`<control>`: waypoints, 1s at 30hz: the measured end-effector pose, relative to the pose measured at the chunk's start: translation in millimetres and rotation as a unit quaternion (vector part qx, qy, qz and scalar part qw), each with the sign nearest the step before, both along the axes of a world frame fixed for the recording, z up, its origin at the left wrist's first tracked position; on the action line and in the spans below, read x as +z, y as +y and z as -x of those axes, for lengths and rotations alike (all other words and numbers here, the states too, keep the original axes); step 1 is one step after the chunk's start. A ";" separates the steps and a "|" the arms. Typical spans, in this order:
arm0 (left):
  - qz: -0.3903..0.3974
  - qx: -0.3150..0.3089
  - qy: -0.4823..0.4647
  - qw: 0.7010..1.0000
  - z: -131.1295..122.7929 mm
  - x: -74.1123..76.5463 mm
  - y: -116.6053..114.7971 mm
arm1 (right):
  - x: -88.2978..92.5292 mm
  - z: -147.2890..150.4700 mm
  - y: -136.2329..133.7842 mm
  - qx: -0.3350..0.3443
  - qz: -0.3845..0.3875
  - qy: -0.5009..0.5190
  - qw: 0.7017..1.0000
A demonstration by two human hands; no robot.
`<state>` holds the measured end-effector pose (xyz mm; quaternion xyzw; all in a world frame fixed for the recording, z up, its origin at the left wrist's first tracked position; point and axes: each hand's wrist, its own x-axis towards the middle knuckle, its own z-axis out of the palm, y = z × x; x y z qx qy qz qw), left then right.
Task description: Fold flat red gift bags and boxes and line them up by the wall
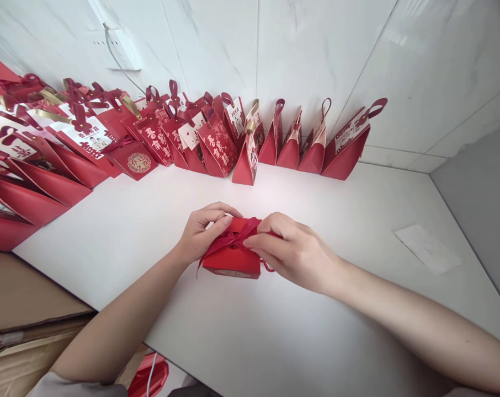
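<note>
Red ribbon seems mid-tying: right hand pinches it, left hand grips the box; an even, gentle pull looks called for.

The left hand holds 1 red box (right hand pinching ribbon).

soft, cool brightness across the white tabletop here, glare streaking the high wall tiles, shade beneath the right forearm, red bags stretched, smeary at the left edge
</note>
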<state>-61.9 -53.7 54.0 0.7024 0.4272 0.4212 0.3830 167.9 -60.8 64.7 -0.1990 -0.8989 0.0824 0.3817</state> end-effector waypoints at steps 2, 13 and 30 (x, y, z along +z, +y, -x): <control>0.004 0.001 0.000 1.000 -0.8 0.4 -0.1 | -1.4 0.0 0.3 -0.030 -0.067 -0.020 0.997; 0.015 -0.004 -0.008 1.000 -1.9 1.1 1.0 | -6.1 1.1 3.7 -0.044 -0.121 -0.029 0.991; 0.004 0.018 0.012 1.000 -2.5 -0.6 2.7 | -10.4 1.7 7.3 -0.011 -0.145 -0.079 0.986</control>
